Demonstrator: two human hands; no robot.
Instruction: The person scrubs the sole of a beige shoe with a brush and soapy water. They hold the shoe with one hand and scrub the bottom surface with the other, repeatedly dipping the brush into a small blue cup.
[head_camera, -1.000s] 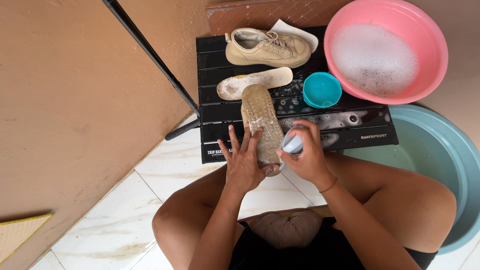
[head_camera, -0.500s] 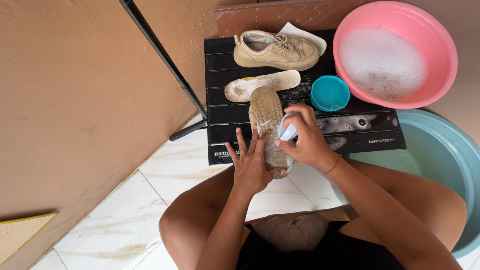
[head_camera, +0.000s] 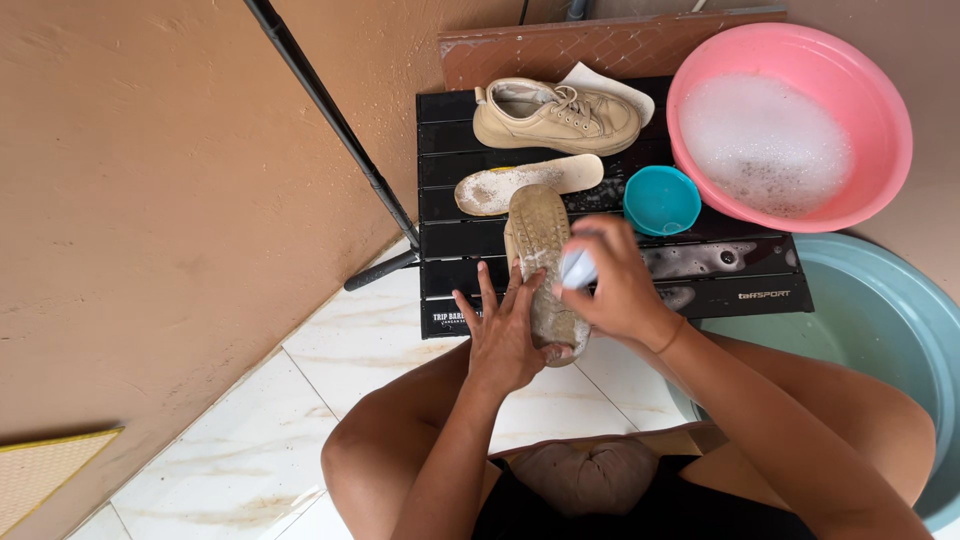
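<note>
A beige shoe (head_camera: 541, 248) lies sole up on a low black slatted table (head_camera: 445, 270), its sole wet and soapy. My left hand (head_camera: 503, 335) presses on its heel end with the fingers spread. My right hand (head_camera: 612, 283) is closed around a small white and blue brush (head_camera: 577, 268) that rests against the sole's right side. Beyond the shoe lie a loose insole (head_camera: 520, 183) and a second beige shoe (head_camera: 556, 117), upright on a white sheet.
A small teal bowl (head_camera: 661, 199) stands right of the insole. A pink basin (head_camera: 860, 110) of foamy water sits at the back right. A large pale green tub (head_camera: 900, 330) is at the right. A black pole (head_camera: 330, 115) leans along the tan wall. White tiles cover the floor.
My right hand with the brush has moved a little up and down the sole. My left hand stays on the heel. The camera view has shifted slightly.
</note>
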